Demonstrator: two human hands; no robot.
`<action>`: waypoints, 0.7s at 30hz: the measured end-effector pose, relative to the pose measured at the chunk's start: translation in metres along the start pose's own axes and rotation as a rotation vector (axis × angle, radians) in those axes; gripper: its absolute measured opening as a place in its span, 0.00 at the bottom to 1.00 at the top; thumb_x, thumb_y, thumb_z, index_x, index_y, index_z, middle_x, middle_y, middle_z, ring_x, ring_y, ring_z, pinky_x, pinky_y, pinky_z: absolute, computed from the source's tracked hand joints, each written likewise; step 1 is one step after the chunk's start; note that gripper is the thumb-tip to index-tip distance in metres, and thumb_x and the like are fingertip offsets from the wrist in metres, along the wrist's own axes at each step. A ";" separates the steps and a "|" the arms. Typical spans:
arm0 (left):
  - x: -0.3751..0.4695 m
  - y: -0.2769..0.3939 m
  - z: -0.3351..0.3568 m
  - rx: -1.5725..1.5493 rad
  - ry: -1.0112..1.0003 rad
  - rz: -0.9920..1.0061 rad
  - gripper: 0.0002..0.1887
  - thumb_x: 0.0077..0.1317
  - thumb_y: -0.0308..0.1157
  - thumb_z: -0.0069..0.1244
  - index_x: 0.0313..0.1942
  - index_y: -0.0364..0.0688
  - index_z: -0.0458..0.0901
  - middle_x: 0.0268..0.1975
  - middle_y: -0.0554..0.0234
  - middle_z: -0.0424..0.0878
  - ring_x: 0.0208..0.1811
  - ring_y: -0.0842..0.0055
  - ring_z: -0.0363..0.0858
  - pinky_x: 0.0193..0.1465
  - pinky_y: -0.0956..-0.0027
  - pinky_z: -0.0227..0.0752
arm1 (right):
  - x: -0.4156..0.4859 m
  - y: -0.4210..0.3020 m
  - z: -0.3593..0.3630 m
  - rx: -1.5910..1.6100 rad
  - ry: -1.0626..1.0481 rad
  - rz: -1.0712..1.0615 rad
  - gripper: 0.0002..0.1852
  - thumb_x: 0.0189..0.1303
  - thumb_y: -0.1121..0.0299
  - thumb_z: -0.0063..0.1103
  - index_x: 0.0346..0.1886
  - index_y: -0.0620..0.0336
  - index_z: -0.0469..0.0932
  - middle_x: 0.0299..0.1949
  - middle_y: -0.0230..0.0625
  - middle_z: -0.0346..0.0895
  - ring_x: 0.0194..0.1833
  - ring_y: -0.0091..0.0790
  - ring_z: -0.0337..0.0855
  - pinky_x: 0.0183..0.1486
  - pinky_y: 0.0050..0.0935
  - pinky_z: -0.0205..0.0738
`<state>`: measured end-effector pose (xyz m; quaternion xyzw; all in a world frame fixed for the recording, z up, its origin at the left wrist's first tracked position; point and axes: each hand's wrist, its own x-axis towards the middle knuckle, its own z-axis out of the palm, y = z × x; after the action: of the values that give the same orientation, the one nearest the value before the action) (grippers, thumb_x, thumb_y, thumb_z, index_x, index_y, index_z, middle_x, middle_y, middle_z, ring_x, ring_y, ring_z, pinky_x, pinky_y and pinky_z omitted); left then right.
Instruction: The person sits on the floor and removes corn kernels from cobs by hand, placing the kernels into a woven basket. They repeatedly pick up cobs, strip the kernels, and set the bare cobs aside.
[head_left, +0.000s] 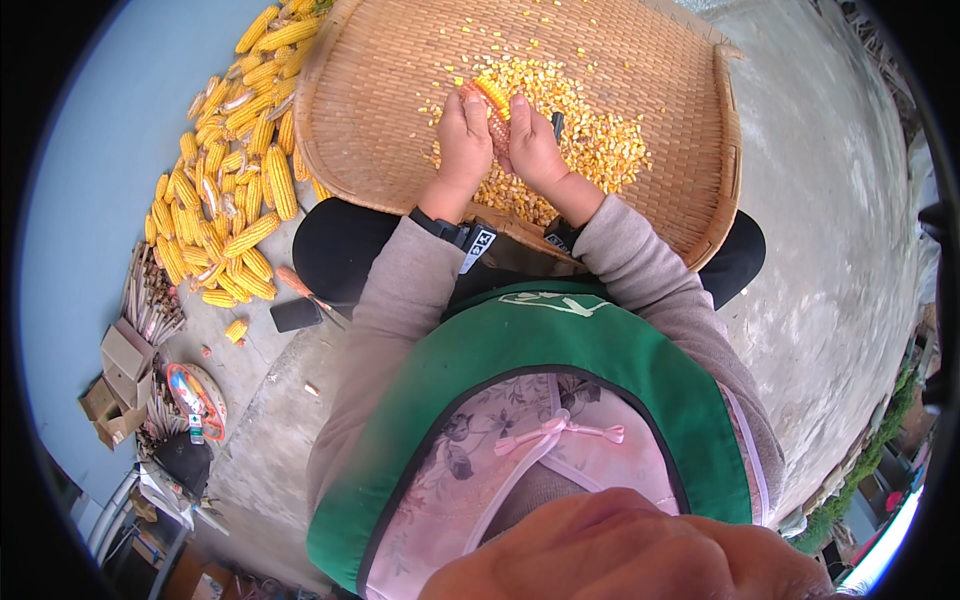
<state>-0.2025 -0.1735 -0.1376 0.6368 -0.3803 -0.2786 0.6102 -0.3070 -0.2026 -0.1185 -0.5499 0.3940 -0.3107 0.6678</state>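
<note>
Both hands grip one partly shelled corn cob (491, 112) above a woven bamboo winnowing basket (375, 127) that rests across my lap. My left hand (465, 142) holds the cob's left side, thumb on its bare reddish part. On the other side, my right hand (534, 146) has its thumb against the row of yellow kernels still attached. Loose corn kernels (604, 146) lie in a heap under and around the hands. A short black rod-like object (557, 124) shows just beside my right hand; what it is I cannot tell.
A pile of unshelled corn cobs (225, 195) lies left of the basket, along a pale blue wall (97, 187). Near my left knee are a bare cob (292, 281) and a black smartphone (295, 315). Farther back stand a cardboard box (120, 367) and a patterned basin (214, 397).
</note>
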 end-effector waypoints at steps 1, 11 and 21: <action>0.001 0.001 -0.001 0.019 -0.006 0.010 0.20 0.68 0.45 0.42 0.40 0.33 0.72 0.31 0.53 0.80 0.32 0.70 0.78 0.36 0.66 0.71 | 0.000 0.000 0.000 -0.017 0.010 -0.013 0.26 0.72 0.52 0.27 0.31 0.63 0.68 0.14 0.31 0.67 0.11 0.23 0.66 0.14 0.23 0.63; -0.006 0.013 0.006 0.055 -0.079 0.121 0.17 0.66 0.39 0.48 0.43 0.33 0.69 0.35 0.57 0.79 0.34 0.75 0.78 0.37 0.70 0.72 | 0.002 0.003 -0.004 -0.064 0.053 -0.041 0.26 0.72 0.50 0.26 0.32 0.63 0.68 0.14 0.31 0.66 0.12 0.24 0.66 0.15 0.24 0.63; -0.004 0.015 -0.002 -0.344 -0.140 -0.260 0.11 0.68 0.35 0.44 0.45 0.37 0.70 0.33 0.63 0.78 0.33 0.83 0.75 0.33 0.77 0.70 | 0.004 -0.001 -0.010 0.004 0.070 -0.096 0.26 0.72 0.50 0.27 0.33 0.63 0.70 0.20 0.36 0.71 0.20 0.26 0.71 0.23 0.26 0.67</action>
<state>-0.2046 -0.1686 -0.1232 0.5459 -0.2833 -0.4590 0.6411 -0.3139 -0.2116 -0.1190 -0.5555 0.3897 -0.3625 0.6388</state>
